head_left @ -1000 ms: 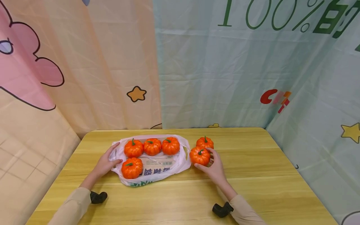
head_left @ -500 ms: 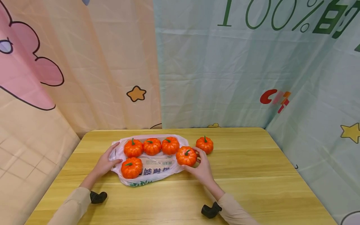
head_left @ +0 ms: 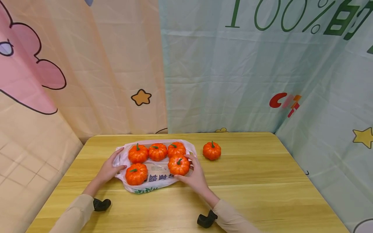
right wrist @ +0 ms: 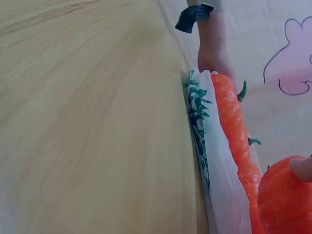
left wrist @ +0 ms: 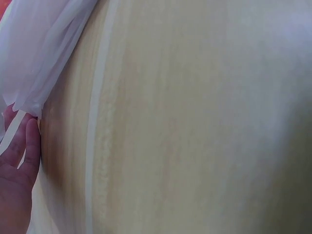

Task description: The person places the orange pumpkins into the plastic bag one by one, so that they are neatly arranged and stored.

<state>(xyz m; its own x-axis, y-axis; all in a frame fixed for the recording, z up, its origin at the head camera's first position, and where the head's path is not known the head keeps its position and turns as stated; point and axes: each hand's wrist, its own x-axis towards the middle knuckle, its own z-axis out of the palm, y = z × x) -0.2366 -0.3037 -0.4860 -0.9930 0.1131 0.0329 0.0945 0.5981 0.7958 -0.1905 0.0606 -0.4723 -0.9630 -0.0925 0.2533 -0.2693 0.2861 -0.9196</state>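
In the head view, my right hand holds a small orange pumpkin with a green stem between thumb and fingers. This pumpkin is over the right part of a white plastic bag, spread open like a tray; whether it touches the bag cannot be told. Several similar pumpkins sit in the bag, along its back and at its front left. My left hand holds the bag's left rim, thumb and fingers spread along it. The left wrist view shows my fingers against the plastic.
A single pumpkin stands on the wooden table, right of the bag. Printed cloth hangings close off the back and both sides. A black wrist mount sits on each forearm.
My right hand has carried the pumpkin leftward from beside the lone pumpkin to over the bag's right part. My left hand and the bag have stayed in place.
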